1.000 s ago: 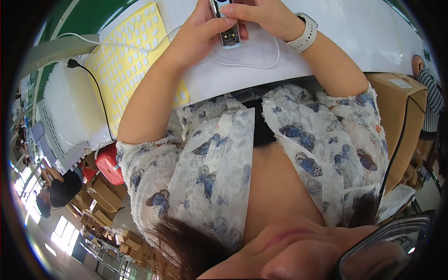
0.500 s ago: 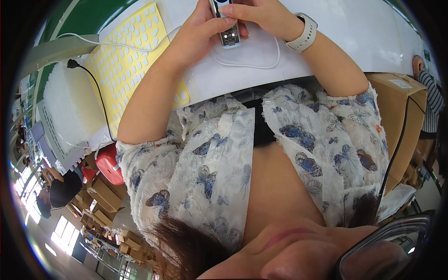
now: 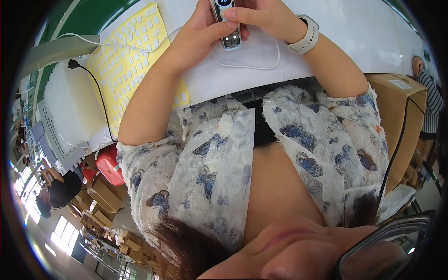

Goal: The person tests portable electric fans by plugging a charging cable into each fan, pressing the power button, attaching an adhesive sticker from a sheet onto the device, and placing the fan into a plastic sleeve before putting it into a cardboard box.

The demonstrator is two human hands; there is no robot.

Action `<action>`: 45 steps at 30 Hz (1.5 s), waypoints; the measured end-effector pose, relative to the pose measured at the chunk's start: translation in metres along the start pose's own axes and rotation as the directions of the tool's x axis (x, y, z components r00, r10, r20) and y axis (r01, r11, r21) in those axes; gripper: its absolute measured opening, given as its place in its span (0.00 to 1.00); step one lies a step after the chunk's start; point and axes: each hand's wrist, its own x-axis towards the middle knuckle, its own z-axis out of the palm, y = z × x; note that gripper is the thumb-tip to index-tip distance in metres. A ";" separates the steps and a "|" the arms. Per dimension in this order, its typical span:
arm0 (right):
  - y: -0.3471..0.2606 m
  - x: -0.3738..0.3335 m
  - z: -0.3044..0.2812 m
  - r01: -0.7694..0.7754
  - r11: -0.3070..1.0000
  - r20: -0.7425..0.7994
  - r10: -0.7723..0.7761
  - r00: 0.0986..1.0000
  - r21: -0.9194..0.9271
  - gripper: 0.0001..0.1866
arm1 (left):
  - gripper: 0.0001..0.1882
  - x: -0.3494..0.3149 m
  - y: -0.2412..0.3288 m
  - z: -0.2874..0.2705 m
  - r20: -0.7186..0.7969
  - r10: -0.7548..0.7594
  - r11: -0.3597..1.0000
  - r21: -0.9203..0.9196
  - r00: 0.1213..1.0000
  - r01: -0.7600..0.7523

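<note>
At the top edge of the head view I hold a slim handheld device (image 3: 232, 42) upright over the white table. Its see-through front shows a circuit board with two small white lights, and a round dark display is lit near its upper end. My left hand (image 3: 204, 32) is closed around its left side, thumb across the front. From the right, my right hand (image 3: 266, 18) also grips it, with its thumb lying on the front just below the display. The device's upper end is cut off by the frame. A white cable (image 3: 261, 68) loops on the table below it.
Left of my arms lies a yellow sheet (image 3: 126, 60) with rows of white pieces. Beyond it are a stack of translucent sheets (image 3: 70, 102), a black plug cord (image 3: 95, 86) and a red container (image 3: 110, 165). A cardboard box (image 3: 396, 116) stands at right, near another person's striped sleeve (image 3: 431, 98).
The device and both hands have shifted slightly down in the picture, so more of the lit round display shows. My right thumb stays on the device's front.
</note>
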 end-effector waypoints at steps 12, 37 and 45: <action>-0.003 -0.002 -0.004 0.064 0.996 0.106 -0.071 0.992 0.061 0.44 | 0.40 0.008 0.043 0.050 -0.492 -0.270 0.899 0.178 0.827 0.400; -0.029 0.001 -0.030 0.278 0.820 -0.189 -0.210 0.959 0.500 0.28 | 0.41 0.009 0.047 0.041 -0.521 -0.111 0.415 0.750 0.847 0.515; -0.017 0.006 -0.046 0.259 0.710 -0.190 -0.177 0.966 0.655 0.27 | 0.44 0.011 0.053 0.046 -0.446 0.131 0.290 0.871 0.886 0.396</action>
